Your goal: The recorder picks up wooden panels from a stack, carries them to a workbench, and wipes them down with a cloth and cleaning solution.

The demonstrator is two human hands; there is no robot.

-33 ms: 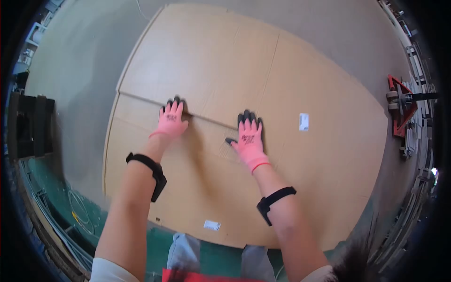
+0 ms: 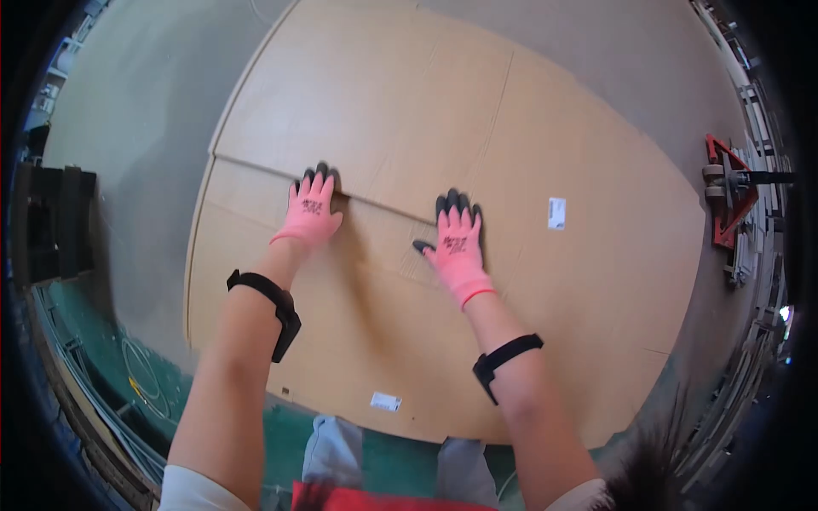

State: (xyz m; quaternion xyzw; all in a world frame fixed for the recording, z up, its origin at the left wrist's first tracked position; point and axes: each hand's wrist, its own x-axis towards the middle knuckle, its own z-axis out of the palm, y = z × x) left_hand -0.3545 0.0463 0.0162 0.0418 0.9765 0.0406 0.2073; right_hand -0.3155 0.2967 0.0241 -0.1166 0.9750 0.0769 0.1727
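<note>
A broad flat sheet of brown cardboard point(image 2: 562, 324) spreads out in front of me. A flap edge or seam crosses its left half, running from the left border toward my right hand. My left hand point(image 2: 310, 210), in a pink glove with black fingertips, lies palm down on that seam with the fingers stretched out. My right hand point(image 2: 458, 243), gloved alike, rests flat on the cardboard at the seam's right end, its thumb spread to the left. Neither hand grips anything. One white label point(image 2: 556, 214) is stuck right of my right hand, another white label point(image 2: 386, 401) near the close edge.
Grey floor surrounds the sheet, with green floor point(image 2: 290, 434) at the near side. A dark crate-like block point(image 2: 64, 223) stands at the left, near coiled hose point(image 2: 143, 375). On the right is a red wheeled frame point(image 2: 726, 192). My legs point(image 2: 334, 451) are close to the near edge.
Both hands sit slightly higher in the picture, the right one also a little to the right. The cardboard appears shifted slightly upward too. The hands stay flat.
</note>
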